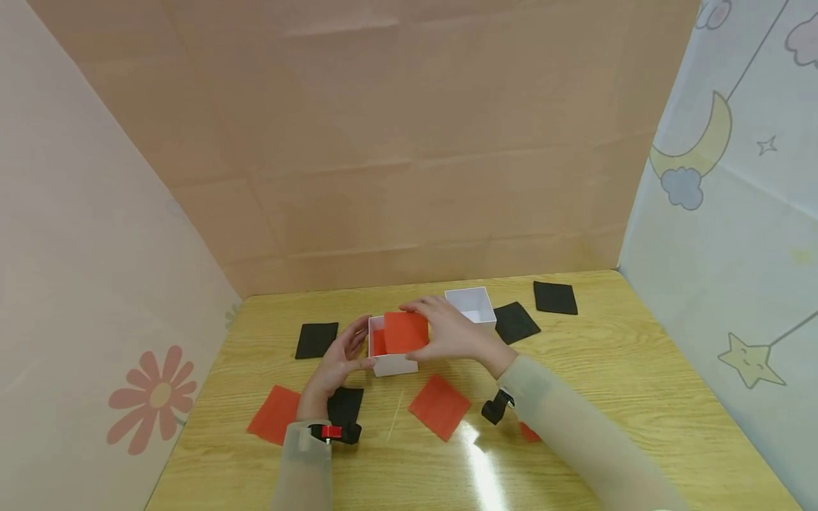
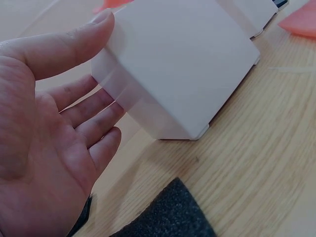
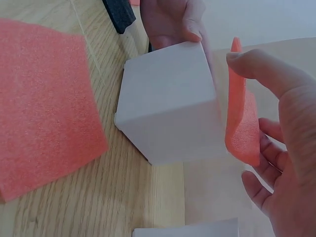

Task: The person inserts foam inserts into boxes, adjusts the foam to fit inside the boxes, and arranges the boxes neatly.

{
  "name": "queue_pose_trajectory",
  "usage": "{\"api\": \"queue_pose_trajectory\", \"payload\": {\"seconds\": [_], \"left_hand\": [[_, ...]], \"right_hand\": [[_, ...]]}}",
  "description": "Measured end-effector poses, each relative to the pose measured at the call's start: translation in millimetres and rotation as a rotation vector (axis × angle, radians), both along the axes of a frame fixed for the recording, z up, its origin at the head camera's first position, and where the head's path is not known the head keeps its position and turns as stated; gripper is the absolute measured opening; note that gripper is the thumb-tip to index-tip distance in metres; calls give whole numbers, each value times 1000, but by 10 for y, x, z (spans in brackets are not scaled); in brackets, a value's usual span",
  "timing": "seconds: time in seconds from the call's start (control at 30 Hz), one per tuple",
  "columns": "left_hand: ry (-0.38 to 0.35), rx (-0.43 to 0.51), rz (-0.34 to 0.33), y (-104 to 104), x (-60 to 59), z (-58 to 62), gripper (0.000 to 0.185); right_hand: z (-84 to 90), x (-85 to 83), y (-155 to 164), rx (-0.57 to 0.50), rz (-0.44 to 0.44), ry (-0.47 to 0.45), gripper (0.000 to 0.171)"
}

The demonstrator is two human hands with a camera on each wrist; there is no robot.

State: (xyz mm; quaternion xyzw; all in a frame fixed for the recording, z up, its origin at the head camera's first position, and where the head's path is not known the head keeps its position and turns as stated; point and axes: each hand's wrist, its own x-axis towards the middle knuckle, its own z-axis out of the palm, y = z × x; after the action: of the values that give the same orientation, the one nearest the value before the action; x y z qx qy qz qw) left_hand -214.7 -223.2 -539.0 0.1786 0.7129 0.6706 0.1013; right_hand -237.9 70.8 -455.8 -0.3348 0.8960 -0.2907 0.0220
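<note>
A white open box [image 1: 393,363] [image 2: 182,64] [image 3: 168,103] stands on the wooden table [image 1: 607,369]. My left hand [image 1: 348,355] [image 2: 106,69] holds its left side, thumb on one wall and fingers against the adjoining one. My right hand [image 1: 434,328] [image 3: 256,118] pinches a red foam square [image 1: 405,331] [image 3: 241,123] at the box's open top, thumb on one face and fingers behind it. The square sits tilted, partly inside the box. More red shows inside the box at its left wall.
A second white box [image 1: 473,305] [image 3: 187,231] stands just behind the right hand. Black foam squares [image 1: 316,340] [image 1: 515,321] [image 1: 554,297] [image 2: 168,212] and red ones [image 1: 275,414] [image 1: 439,406] [image 3: 44,103] lie around. Walls close the left, back and right.
</note>
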Motion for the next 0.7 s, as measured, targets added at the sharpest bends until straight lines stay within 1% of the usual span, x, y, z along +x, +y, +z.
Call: {"api": "queue_pose_trajectory", "payload": {"seconds": [0.1,0.2,0.33,0.47,0.7], "left_hand": [[2,-1,0,1,6,8,92],[4,-6,1,1,10,14,91],[1,-1,0,-5,3,5,91],[-4,5,-3,-11,-2,-3,91],[-19,32,-9,-10,-2,-2,91]], "right_hand": [[3,-39,-56,52,1,12,92],[2,-68,-101,78,-2,25,90],[26,-87,-151,77,-10,21,86],[55,-89,-187,81,-17,19,86],[78,-110,-259,89,-12,56,85]]}}
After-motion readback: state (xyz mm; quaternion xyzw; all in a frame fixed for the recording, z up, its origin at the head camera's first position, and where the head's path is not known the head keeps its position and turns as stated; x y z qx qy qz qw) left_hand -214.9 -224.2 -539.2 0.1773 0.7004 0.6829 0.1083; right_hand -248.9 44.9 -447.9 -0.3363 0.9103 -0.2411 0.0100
